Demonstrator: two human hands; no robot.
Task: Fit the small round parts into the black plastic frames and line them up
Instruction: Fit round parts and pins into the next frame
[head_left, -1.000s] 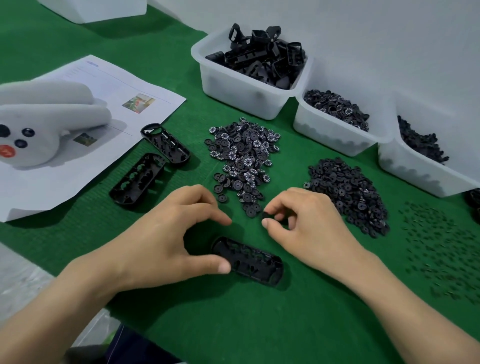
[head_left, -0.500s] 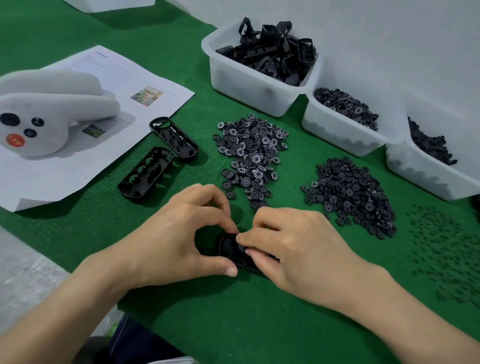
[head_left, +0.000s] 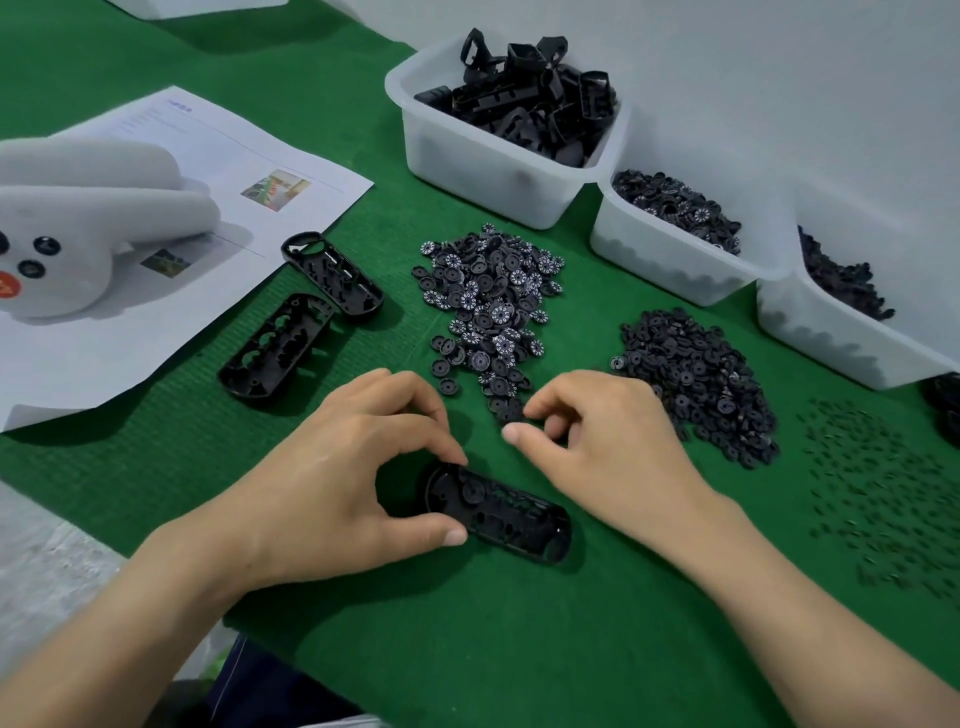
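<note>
Right hand back at disc pile, grip unclear, left hand pinches one frame of three

Assembly workbench: green mat, white parts bins, printed instruction sheet

We identify the frame as black plastic with a slight sheen. The mat is green cloth, matt and finely ribbed. The bins are smooth, translucent white plastic. The sheet is matt white paper. The discs are black plastic. The white device looks matt and smooth.
</note>
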